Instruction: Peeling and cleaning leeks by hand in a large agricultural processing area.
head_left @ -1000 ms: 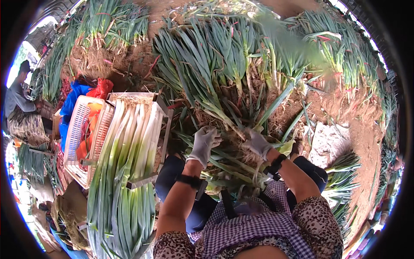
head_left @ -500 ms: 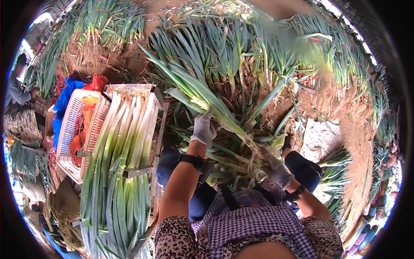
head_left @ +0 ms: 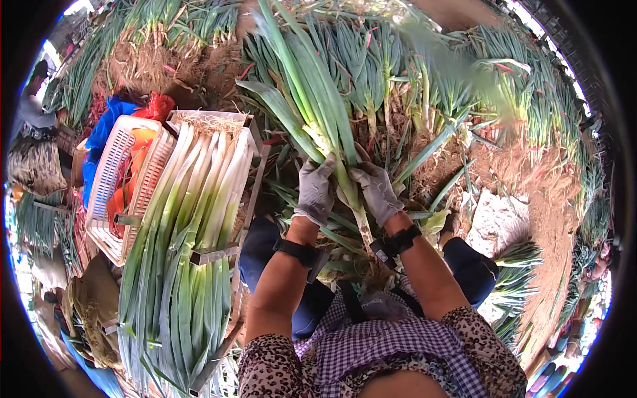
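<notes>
Between my two gloved hands stands a leek (head_left: pixel 344 178), its broad green leaves fanned upward and its paler stalk slanting down toward my lap. My left hand (head_left: pixel 314 191) has its fingers closed on the left side of the stalk, just below where the leaves part. From the right, my right hand (head_left: pixel 375 191) grips the same stalk at about that height. A yellowish torn sheath shows at the leaf base. Its root end is partly hidden among loose leaves near my knees.
Left of me, trimmed leeks (head_left: pixel 192 219) lie in a metal-framed rack (head_left: pixel 247 179). Beyond it stands a white plastic basket (head_left: pixel 106 186) with orange and red netting. Rooted leek bundles (head_left: pixel 358 73) line the far side. A white sack (head_left: pixel 497 222) lies right. Another person sits far left.
My right hand has moved from the root end up to the stalk beside my left hand. The leek has swung from slanting left to nearly upright.
</notes>
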Motion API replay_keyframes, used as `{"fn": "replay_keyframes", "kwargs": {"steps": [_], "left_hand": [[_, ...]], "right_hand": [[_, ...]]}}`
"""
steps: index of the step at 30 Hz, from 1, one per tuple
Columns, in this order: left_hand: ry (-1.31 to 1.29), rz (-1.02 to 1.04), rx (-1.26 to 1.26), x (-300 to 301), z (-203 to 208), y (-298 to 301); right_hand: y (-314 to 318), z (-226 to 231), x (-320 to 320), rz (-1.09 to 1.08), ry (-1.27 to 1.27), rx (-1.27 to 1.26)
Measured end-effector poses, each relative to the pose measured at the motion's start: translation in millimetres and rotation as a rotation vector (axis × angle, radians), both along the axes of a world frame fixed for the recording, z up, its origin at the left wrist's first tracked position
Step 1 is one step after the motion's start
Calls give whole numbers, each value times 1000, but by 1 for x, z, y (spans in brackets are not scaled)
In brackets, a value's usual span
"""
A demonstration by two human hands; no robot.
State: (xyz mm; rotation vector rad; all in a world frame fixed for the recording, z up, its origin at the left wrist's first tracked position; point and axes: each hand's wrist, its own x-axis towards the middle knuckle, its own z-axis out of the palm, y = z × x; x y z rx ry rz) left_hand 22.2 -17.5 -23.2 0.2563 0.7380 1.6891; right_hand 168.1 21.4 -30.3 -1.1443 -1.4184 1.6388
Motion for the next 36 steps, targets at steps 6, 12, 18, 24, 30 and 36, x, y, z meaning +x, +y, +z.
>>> {"fn": "replay_keyframes", "kwargs": {"steps": [6, 12, 18, 24, 30, 36], "left_hand": [[77, 72, 103, -4, -11, 3], [113, -51, 131, -20, 20, 1], [-127, -173, 288, 2, 53, 0], [138, -80, 6, -4, 15, 5], [436, -31, 166, -22, -3, 13], [-38, -93, 154, -16, 4, 10]], "right_hand": [[-62, -98, 103, 99, -1141, 207], [-80, -64, 178, 254, -977, 139], [-36, 46, 77, 468, -221, 99], [-58, 43, 34, 119, -651, 679], [-41, 22, 44, 34, 13, -145], [-30, 19, 23, 42, 12, -214]]}}
